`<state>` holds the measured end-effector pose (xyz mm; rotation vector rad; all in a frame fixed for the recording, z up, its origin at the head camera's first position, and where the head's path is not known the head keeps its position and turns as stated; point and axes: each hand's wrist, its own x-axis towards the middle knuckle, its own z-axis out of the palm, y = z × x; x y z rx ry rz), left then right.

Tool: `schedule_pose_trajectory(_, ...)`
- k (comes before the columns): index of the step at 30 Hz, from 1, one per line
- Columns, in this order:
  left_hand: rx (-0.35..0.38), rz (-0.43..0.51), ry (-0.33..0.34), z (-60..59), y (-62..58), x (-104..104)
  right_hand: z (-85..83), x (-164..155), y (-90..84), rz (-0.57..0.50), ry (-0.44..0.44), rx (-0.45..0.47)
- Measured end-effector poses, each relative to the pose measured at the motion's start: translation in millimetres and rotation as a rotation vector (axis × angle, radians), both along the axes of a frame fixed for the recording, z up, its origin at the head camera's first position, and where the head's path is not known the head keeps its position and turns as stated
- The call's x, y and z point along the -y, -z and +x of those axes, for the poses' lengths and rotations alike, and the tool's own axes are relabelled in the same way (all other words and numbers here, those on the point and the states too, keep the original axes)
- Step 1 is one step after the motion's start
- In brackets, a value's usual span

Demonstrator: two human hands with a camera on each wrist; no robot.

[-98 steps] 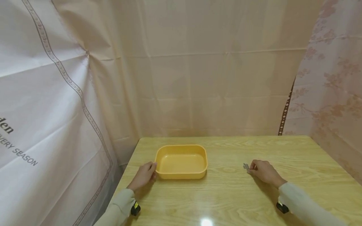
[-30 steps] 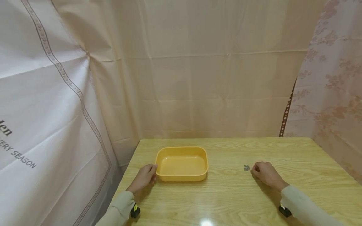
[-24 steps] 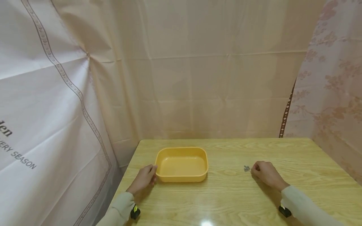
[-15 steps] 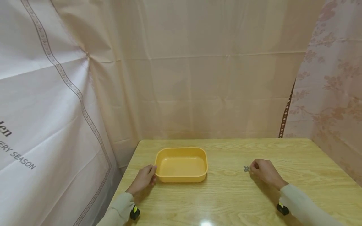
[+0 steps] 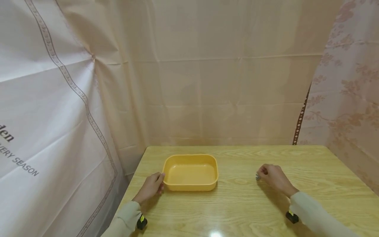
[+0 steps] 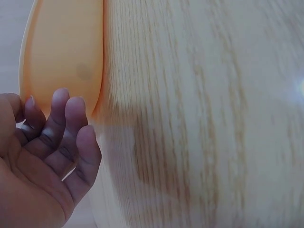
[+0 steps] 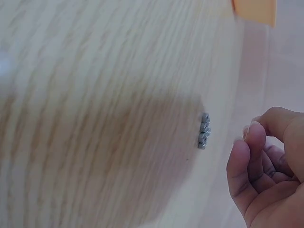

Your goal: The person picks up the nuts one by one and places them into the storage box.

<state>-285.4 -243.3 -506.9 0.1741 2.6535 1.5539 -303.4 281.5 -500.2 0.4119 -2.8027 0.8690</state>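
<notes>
Pale wood grain covers the table (image 5: pixel 242 210), with pale cloths hanging beyond both hands. Small silvery metal bits (image 7: pixel 204 130) lie in a little cluster on the table, just below and beside the fingertips of the right hand (image 5: pixel 273 177), which partly hides them from the head view. Seen from the right wrist, thumb and forefinger come together at the tips and the other fingers curl in; whether something tiny sits in that pinch, I cannot tell. Between the two hands, much nearer the left, stands a yellow tray (image 5: pixel 190 187), upright, with low walls and rounded corners. The left hand (image 5: pixel 150 187) grips it by the near end, thumb and forefinger at the rim, while its other fingers bend loosely beside the outer wall.

Behind each hand comes a light sleeve, the left sleeve (image 5: pixel 127 214) and the right sleeve (image 5: pixel 314 210), and under each wrist sits a small black device with a yellow mark. A bright patch of light (image 5: pixel 215 234) shows on the near part of the table, between the arms. Farther out, a plain beige cloth (image 5: pixel 222 82) hangs past the hands, a white cloth (image 5: pixel 53 115) with a patterned stripe and printed lettering to the left, and a flowered cloth (image 5: pixel 352 98) to the right.
</notes>
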Motion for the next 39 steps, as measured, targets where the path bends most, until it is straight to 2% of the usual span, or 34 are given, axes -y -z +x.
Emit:
schedule_pose_trajectory(3, 0.000, -0.001, 0.003, -0.3, -0.2, 0, -1.3, 3, -2.4, -0.006, -0.012, -0.012)
schedule_pose_trajectory(10, -0.022, -0.028, 0.010, 2.1, -1.6, 0, 0.9, 12, -10.4, -0.077, -0.052, 0.042)
schedule_pose_trajectory(18, -0.019, -0.011, 0.005, 3.3, -2.1, -1, -2.6, 23, -16.4, -0.062, -0.076, -0.008)
schedule_pose_trajectory(39, -0.026, 0.001, 0.017, -0.1, 3.2, 1, -6.8, 45, -25.5, -0.115, -0.088, 0.014)
